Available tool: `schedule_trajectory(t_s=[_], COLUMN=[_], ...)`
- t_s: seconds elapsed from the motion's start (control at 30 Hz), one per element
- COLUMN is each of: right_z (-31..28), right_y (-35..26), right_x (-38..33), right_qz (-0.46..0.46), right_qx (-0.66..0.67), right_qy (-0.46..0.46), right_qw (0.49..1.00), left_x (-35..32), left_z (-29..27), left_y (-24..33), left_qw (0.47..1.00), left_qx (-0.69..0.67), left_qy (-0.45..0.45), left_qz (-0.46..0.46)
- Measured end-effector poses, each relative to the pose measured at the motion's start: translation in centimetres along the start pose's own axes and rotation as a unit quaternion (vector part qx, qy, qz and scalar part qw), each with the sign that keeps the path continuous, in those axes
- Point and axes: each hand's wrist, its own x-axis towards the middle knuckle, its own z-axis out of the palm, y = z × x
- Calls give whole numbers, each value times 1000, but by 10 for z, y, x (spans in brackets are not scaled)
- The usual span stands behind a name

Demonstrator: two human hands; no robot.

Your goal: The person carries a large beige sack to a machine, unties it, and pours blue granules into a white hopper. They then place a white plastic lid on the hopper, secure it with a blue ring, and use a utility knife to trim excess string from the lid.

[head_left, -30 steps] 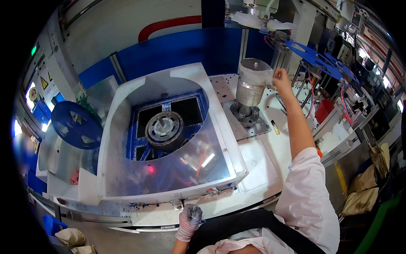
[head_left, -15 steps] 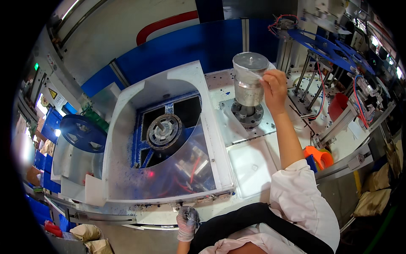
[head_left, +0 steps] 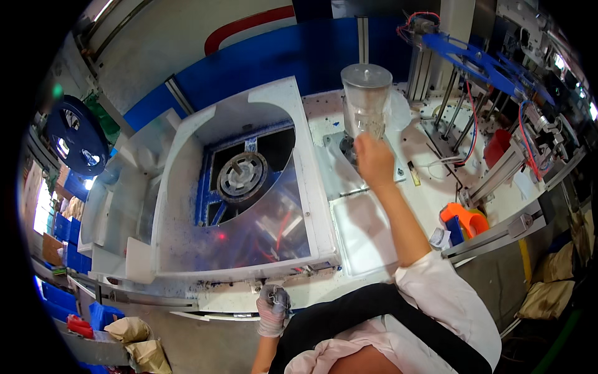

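Note:
A silvery metal cylinder (head_left: 366, 93) with a flat lid and a small knob stands upright on a dark round mount (head_left: 347, 148). Crinkled clear plastic film (head_left: 398, 112) hangs around its side and bulges out to the right. My bare right hand (head_left: 375, 163) is closed in front of the cylinder's lower part, and what its fingers hold is hidden. At the front edge of the bench, my left hand (head_left: 274, 306) wears a grey glove with a striped cuff. Its fingers are curled, and I cannot make out what is in them.
A white open-topped housing (head_left: 299, 168) surrounds a round metal hub (head_left: 242, 176). A blue reel (head_left: 76, 135) is at the left. On the right stand a blue plate fixture (head_left: 473, 59) on rods, a red cup (head_left: 496, 148) and an orange tape dispenser (head_left: 466, 219).
My right hand has come down from the cylinder's upper rim to its lower part. The blue reel at the left has swung up and outward. My left hand has barely moved.

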Motion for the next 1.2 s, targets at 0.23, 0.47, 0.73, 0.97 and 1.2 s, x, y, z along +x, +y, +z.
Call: schedule_trajectory(t_s=[0.23, 0.47, 0.73, 0.97, 1.2], right_z=[1, 20, 47, 24, -101], right_y=[-32, 38, 142, -89, -134], right_x=[8, 53, 197, 211, 37], right_qz=[-86, 189, 416, -36, -220], right_qx=[-25, 321, 486, 242, 433], right_qy=[69, 258, 12, -342, -9], right_qw=[994, 892, 769, 907, 874], left_x=[-4, -2, -5, -14, -4], left_z=[-4, -4, 4, 24, 41], left_y=[-7, -2, 18, 56, 94], left_qw=[1000, 998, 992, 987, 951], left_qx=[-2, -43, -62, -100, -174], left_qy=[-10, -5, 95, 121, -254], left_qz=[-22, -46, -64, -45, 24])
